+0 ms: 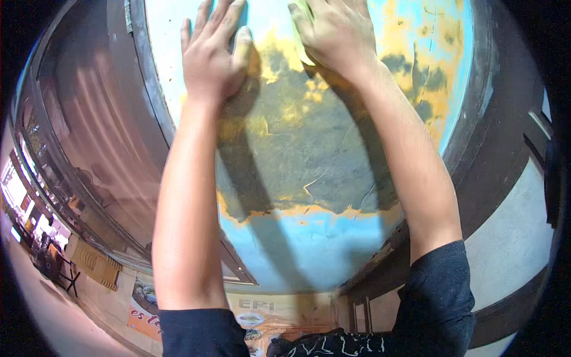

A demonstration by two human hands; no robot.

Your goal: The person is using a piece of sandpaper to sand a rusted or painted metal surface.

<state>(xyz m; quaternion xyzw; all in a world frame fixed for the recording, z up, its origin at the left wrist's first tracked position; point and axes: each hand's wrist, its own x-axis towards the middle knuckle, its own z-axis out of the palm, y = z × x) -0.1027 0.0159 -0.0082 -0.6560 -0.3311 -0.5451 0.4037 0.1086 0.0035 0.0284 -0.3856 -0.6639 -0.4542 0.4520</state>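
Observation:
Both my arms are stretched up to a painted panel (297, 160), light blue with worn yellow-orange and dark grey patches. My left hand (213, 56) lies against its upper part, fingers apart and nothing visible in them. To the right, my right hand (340, 37) presses a thin yellow-green piece (302, 44) to the panel; its thumb lies over the piece and the other fingertips are cut off by the top edge. Whether the piece is a cloth, a pad or a sheet, I cannot tell. Shadows of both arms fall across the grey patch.
A dark frame (476, 113) borders the panel on the right, with another dark edge (151, 77) on the left. Brown glossy panelling (101, 137) stands at the left. Lower down are a tan plastic piece of furniture (95, 263) and printed banners (297, 318).

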